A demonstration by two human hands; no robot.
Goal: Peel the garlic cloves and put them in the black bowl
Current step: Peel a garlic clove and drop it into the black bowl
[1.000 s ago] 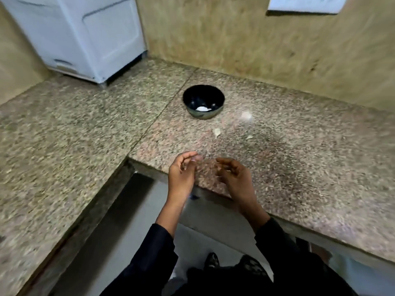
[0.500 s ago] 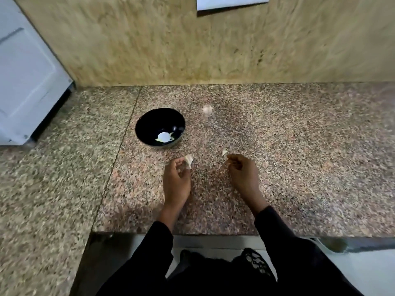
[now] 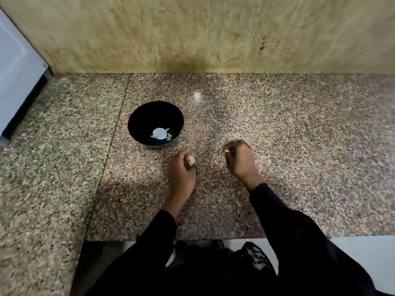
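Head view: the left hand (image 3: 181, 174) is pinching a garlic clove (image 3: 190, 160) at 5 o'clock of the black bowl (image 3: 155, 124); the right hand (image 3: 240, 160) is pinching a peel scrap (image 3: 226, 150) over the desk (image 3: 299, 146). Risk, as I judge it: the small clove slipping from the pinch while going bowlward.

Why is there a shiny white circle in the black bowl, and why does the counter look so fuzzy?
In the head view, the white circle in the black bowl looks like a glare spot from a light above; the granite counter smears toward the edges, likely motion blur; the left hand casts a dark shadow on the stone beside it.
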